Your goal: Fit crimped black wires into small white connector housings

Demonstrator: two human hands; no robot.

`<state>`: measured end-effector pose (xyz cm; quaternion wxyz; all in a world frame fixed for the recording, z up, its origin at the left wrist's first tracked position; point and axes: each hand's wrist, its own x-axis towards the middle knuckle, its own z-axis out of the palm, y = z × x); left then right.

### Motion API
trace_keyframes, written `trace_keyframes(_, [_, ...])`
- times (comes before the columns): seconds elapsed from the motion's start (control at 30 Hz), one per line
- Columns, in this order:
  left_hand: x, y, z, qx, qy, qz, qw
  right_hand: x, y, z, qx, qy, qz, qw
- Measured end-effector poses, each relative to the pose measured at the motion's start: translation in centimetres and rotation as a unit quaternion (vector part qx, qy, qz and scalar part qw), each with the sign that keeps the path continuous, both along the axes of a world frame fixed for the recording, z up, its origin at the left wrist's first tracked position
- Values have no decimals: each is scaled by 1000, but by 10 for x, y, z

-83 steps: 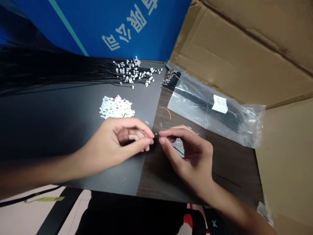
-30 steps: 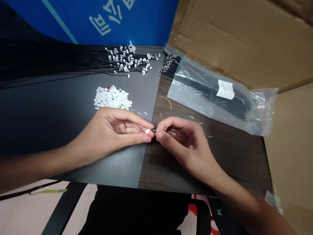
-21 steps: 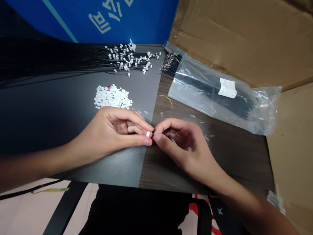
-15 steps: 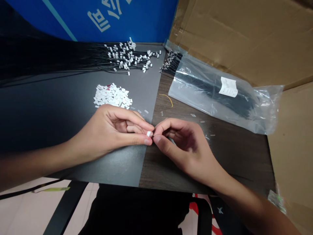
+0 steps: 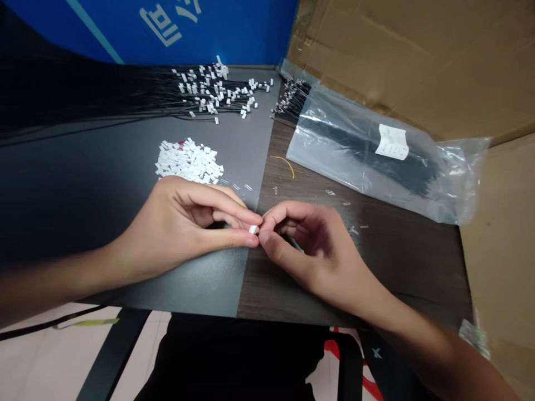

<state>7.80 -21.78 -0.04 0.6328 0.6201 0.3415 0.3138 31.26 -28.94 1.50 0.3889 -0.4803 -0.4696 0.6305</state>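
My left hand [image 5: 188, 223] pinches a small white plastic connector housing [image 5: 253, 229] between thumb and forefinger. Right up against it, my right hand [image 5: 309, 245] is closed in a pinch on a thin wire, whose end meets the housing; the fingers hide most of the wire. The fingertips of both hands almost touch, above the seam between the grey and the wood-grain surface. Just beyond my left hand lies a pile of loose white connector housings [image 5: 190, 161].
Black wires with white connectors [image 5: 217, 92] lie at the back left. A clear plastic bag [image 5: 359, 150] of black wires with metal ends lies at the right, near cardboard [image 5: 409, 61]. A yellow strip [image 5: 285, 165] and small clear bits [image 5: 330, 192] are scattered on the table.
The fingertips of my right hand have come slightly closer to the housing, covering the metal tip visible before. The view has shifted a little; both hands keep their pinch.
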Motion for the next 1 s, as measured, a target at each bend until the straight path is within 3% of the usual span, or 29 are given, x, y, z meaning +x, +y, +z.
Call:
trace_keyframes(0.3, [-5, -7, 3, 167, 65, 11, 984, -1, 1, -2, 2, -34, 0, 999])
trace_keyframes(0.67, [-6, -5, 0, 170, 65, -21, 983, 3, 1, -5, 21, -84, 32, 996])
trace_keyframes(1.0, [-5, -10, 2, 157, 85, 26, 984, 1, 4, -5, 1, -29, 0, 1000])
